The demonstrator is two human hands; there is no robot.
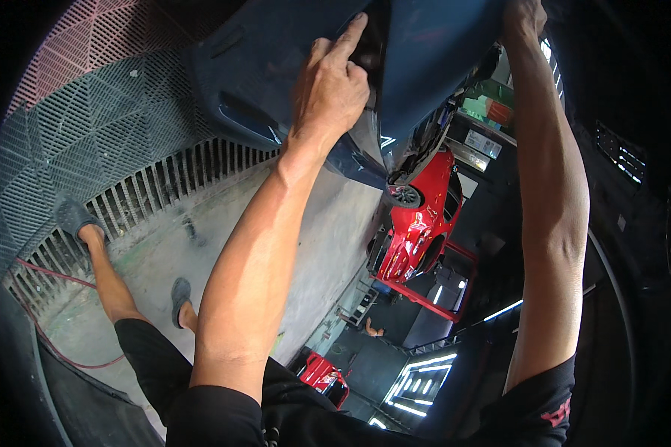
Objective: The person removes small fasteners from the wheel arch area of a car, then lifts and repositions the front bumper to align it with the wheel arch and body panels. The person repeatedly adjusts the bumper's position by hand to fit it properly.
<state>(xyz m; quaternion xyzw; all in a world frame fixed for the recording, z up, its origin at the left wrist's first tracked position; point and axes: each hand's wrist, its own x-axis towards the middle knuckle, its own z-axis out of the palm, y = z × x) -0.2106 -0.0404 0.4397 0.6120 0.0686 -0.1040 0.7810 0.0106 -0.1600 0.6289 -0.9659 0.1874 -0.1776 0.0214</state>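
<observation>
A dark blue car front (253,63) fills the top middle of the view. My left hand (332,93) reaches over it, index finger stretched out and the other fingers bent. That fingertip lies at the dark gap (371,48) beside a smooth blue car panel (432,56); whether it presses on anything I cannot tell. At the top edge, my right hand (524,18) is closed at the panel's far right edge. Its fingertips are partly hidden. Below the panel, dark parts (425,138) of the car show.
A red car (410,231) stands beyond, with a red frame-like part (458,287) near it. Grated floor tiles (127,89) and a slotted drain (164,175) lie at left. A red hose (71,361) runs along the floor near my feet. Lit lamps (425,380) hang behind.
</observation>
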